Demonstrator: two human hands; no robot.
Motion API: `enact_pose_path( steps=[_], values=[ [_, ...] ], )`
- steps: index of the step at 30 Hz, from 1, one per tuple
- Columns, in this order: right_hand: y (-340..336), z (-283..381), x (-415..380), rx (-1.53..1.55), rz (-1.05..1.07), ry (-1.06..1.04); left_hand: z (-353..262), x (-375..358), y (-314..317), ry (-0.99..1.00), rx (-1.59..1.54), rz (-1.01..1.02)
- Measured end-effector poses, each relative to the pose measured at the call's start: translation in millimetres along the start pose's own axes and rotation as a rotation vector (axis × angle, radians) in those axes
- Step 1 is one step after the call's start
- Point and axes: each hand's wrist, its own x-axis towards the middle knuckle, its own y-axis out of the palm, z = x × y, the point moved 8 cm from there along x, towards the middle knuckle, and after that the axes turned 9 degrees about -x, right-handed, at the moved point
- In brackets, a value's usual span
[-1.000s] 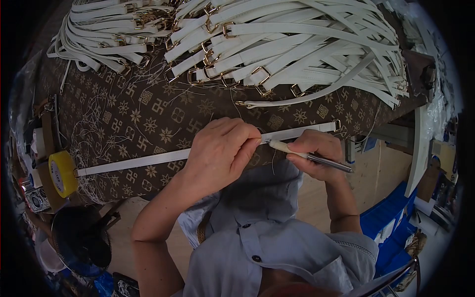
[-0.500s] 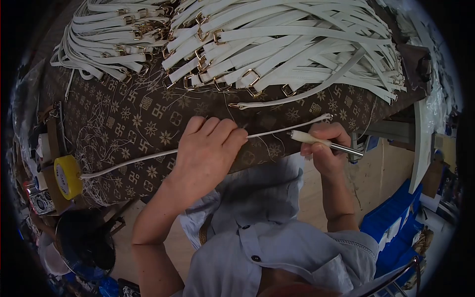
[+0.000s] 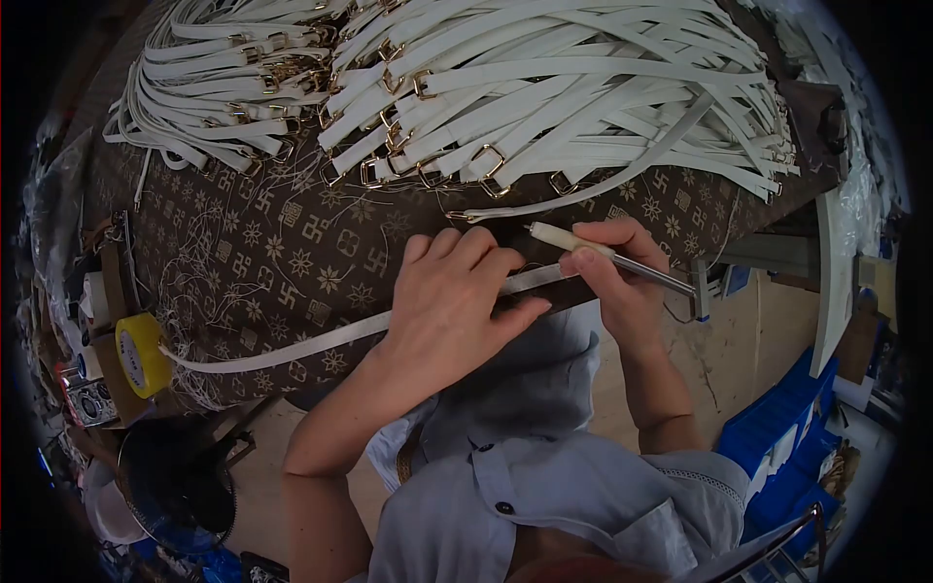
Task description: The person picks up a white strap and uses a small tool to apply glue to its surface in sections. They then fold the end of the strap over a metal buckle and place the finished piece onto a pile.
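A narrow white strap (image 3: pixel 292 350) runs across the brown patterned cloth, its left end beside a yellow tape roll. My left hand (image 3: pixel 452 296) lies over the strap with bent fingers, gripping it; its thumb points right, and the fingertips are hidden. In my right hand (image 3: pixel 622 277) is a pen-shaped tool (image 3: pixel 559 236) with a cream front part, a thin tip and a metal rear. The tip points up and left, above the strap. The strap's right part meets the fingers of my right hand, where its end is hidden.
White straps with gold buckles (image 3: pixel 573 107) are heaped at the back, with another bundle (image 3: pixel 214 87) at left. Loose threads litter the cloth (image 3: pixel 321 262). The yellow tape roll (image 3: pixel 142 355) stands at the left edge. Blue bins (image 3: pixel 777 437) sit low at right.
My left hand has moved right along the strap. My right hand, with the tool, has moved left and slightly up, closer to my left hand. The strap now shows its flat, wider face.
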Motion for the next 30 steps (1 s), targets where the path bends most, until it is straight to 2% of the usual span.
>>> enact_pose_path(
  steps=[8, 10, 11, 13, 16, 30],
  values=[
    [-12, -4, 0, -0.01, 0.016, -0.034, 12, 2, 2, 0.002, -0.119, -0.098],
    [-14, -2, -5, -0.102, 0.149, -0.13, 14, 0, -3, 0.009, -0.187, -0.106],
    [-14, -3, -5, -0.1, 0.149, -0.126, 15, -1, -3, 0.006, -0.188, -0.104],
    [-7, 13, -7, -0.254, 0.235, -0.329, 16, -3, -3, 0.006, -0.21, -0.099],
    [-2, 18, -7, -0.427, 0.273, -0.439, 17, -3, -2, 0.034, -0.193, -0.086],
    [-2, 17, -6, -0.44, 0.257, -0.448, 17, -5, 0, 0.061, -0.153, -0.115]
  ],
)
